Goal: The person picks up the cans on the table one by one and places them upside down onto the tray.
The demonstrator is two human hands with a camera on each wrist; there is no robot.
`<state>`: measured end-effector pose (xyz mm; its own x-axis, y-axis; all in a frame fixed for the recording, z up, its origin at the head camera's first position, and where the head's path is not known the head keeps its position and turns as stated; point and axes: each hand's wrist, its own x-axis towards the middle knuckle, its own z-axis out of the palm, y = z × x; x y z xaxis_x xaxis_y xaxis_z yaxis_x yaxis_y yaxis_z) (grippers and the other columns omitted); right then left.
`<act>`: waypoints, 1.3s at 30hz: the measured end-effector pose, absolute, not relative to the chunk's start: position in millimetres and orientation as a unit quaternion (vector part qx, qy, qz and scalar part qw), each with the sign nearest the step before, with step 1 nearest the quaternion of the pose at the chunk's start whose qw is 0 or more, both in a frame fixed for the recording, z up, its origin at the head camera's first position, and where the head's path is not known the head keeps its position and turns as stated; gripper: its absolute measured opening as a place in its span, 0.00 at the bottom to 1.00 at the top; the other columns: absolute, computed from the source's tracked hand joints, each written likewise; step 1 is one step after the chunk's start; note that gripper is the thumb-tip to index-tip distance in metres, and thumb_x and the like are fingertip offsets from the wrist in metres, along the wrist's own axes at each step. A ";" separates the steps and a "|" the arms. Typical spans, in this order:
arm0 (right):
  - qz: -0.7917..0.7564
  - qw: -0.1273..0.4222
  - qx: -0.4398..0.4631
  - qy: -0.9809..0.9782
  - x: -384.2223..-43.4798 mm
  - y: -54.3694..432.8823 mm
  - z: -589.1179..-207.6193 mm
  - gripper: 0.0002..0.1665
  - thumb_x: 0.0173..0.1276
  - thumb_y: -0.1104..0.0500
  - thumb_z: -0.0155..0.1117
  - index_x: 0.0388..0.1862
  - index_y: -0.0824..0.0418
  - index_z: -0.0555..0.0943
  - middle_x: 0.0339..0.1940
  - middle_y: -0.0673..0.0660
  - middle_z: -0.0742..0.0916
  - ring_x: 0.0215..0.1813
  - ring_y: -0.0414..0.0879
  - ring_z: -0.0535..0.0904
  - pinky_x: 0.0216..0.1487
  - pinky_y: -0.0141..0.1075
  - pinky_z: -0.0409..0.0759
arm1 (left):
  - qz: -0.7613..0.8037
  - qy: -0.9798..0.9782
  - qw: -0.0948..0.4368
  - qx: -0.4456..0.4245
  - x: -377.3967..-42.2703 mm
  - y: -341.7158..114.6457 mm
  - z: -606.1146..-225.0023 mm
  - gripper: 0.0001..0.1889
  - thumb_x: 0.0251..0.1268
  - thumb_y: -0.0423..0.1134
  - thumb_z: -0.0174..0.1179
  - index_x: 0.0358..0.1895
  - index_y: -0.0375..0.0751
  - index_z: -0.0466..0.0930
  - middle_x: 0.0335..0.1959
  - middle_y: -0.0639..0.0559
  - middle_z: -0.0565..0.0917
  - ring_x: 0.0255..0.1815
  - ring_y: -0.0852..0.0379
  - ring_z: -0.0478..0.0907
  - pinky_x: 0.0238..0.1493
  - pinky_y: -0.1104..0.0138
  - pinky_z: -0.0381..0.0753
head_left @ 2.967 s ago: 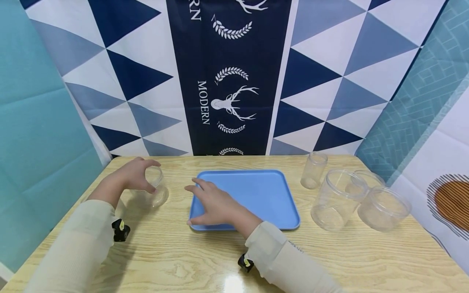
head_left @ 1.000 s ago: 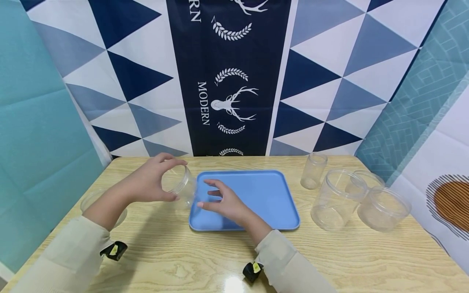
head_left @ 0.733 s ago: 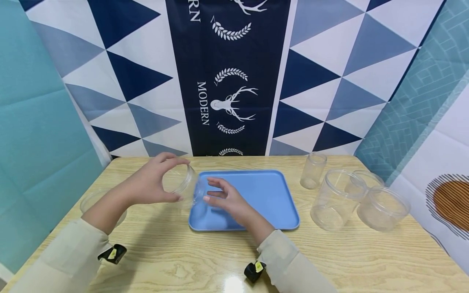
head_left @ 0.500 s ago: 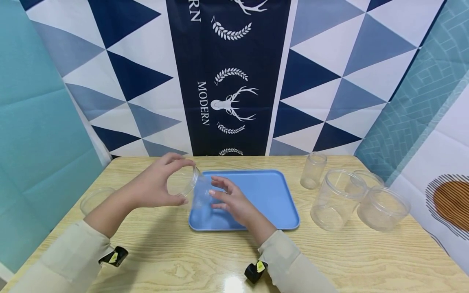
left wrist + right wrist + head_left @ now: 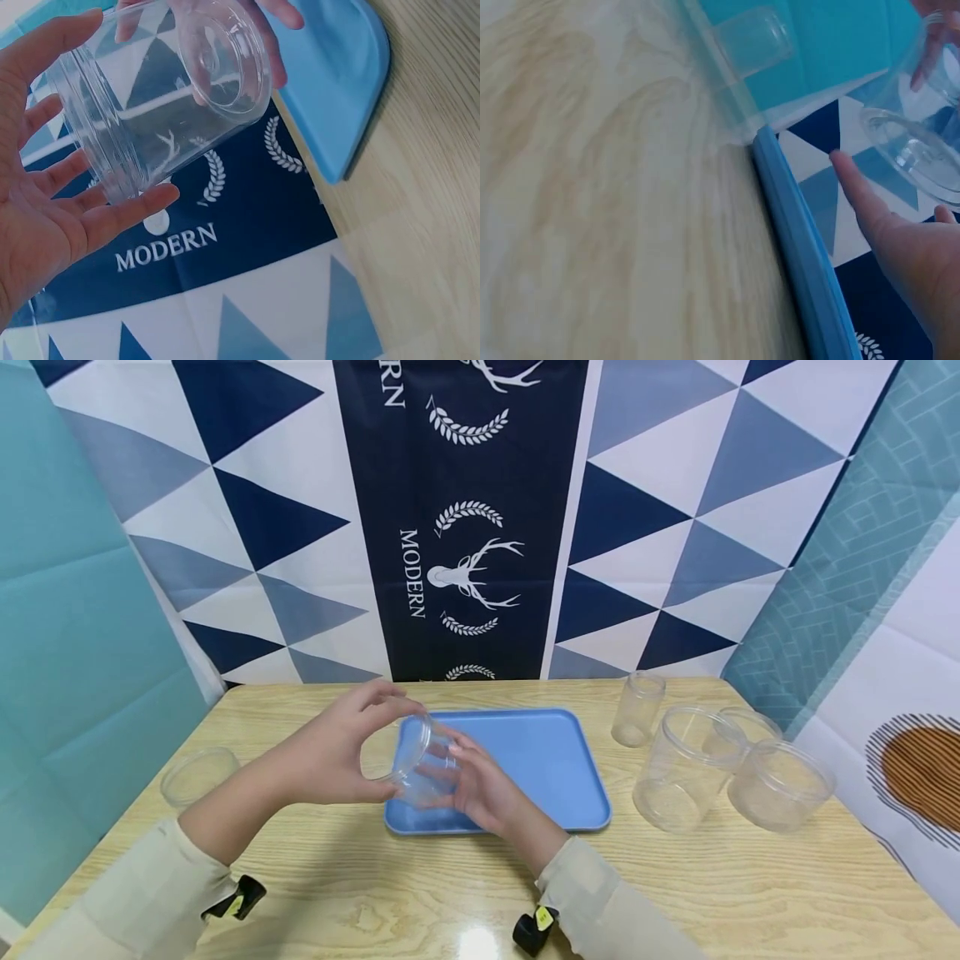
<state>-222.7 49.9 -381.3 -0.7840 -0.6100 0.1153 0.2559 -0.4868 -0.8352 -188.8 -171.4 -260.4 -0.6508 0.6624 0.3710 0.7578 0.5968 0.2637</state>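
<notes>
In the head view my left hand (image 5: 341,752) grips a clear plastic jar (image 5: 426,783) around its rim end, thumb below and fingers above. The jar is tilted on its side above the left part of the blue tray (image 5: 532,768), its base toward the right. My right hand (image 5: 483,789) is at the base end with fingers spread and extended around it; contact is hard to tell. The left wrist view shows the jar (image 5: 150,105) between thumb and fingers, with right fingers behind its base. In the right wrist view the right thumb stands apart from the jar (image 5: 907,124).
A low round clear container (image 5: 197,781) stands at the table's left. On the right are a narrow clear jar (image 5: 637,714), a large clear jar (image 5: 678,781), a wide short one (image 5: 780,789) and another partly hidden behind. Patterned cloth (image 5: 465,568) backs the table.
My left hand has lifted the jar from the left of the table and carried it right, over the tray's edge. The right hand has shifted slightly right, its fingers now around the jar's base.
</notes>
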 end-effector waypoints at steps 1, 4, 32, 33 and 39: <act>-0.838 0.264 -0.209 0.429 -221.6 51.7 -382.2 0.33 0.75 0.53 0.47 0.76 0.53 0.55 0.74 0.61 0.62 0.70 0.58 0.65 0.55 0.60 0.75 | -0.203 -0.884 0.118 -0.404 -187.7 -170.0 -260.1 0.43 0.38 0.45 0.79 0.65 0.52 0.72 0.66 0.47 0.67 0.64 0.46 0.67 0.56 0.48 0.76; -0.838 0.280 -0.235 0.406 -219.0 57.6 -385.0 0.33 0.75 0.55 0.45 0.77 0.51 0.54 0.76 0.64 0.57 0.71 0.57 0.65 0.56 0.64 0.73 | -0.206 -0.879 0.117 -0.414 -184.2 -166.2 -260.2 0.43 0.38 0.45 0.80 0.66 0.53 0.72 0.67 0.47 0.66 0.64 0.47 0.66 0.56 0.49 0.77; -0.861 0.303 -0.273 0.304 -208.6 88.3 -381.6 0.48 0.69 0.54 0.60 0.80 0.47 0.44 0.76 0.72 0.55 0.71 0.65 0.64 0.60 0.66 0.67 | -0.227 -0.840 0.160 -0.465 -173.4 -141.1 -261.1 0.46 0.41 0.49 0.80 0.69 0.54 0.67 0.72 0.46 0.61 0.69 0.43 0.64 0.58 0.46 0.75; -0.861 0.300 -0.274 0.306 -208.6 89.3 -381.4 0.48 0.69 0.54 0.60 0.80 0.47 0.44 0.76 0.72 0.56 0.71 0.65 0.64 0.60 0.66 0.67 | -0.227 -0.841 0.160 -0.465 -173.6 -140.6 -261.4 0.46 0.41 0.50 0.79 0.69 0.54 0.67 0.73 0.46 0.61 0.69 0.43 0.64 0.58 0.46 0.75; -0.859 0.297 -0.276 0.313 -210.0 96.7 -381.5 0.48 0.69 0.54 0.60 0.80 0.46 0.45 0.75 0.70 0.60 0.71 0.65 0.64 0.60 0.66 0.67 | -0.238 -0.839 0.160 -0.462 -174.0 -140.3 -261.9 0.47 0.41 0.51 0.79 0.70 0.54 0.66 0.72 0.47 0.62 0.68 0.44 0.64 0.56 0.48 0.77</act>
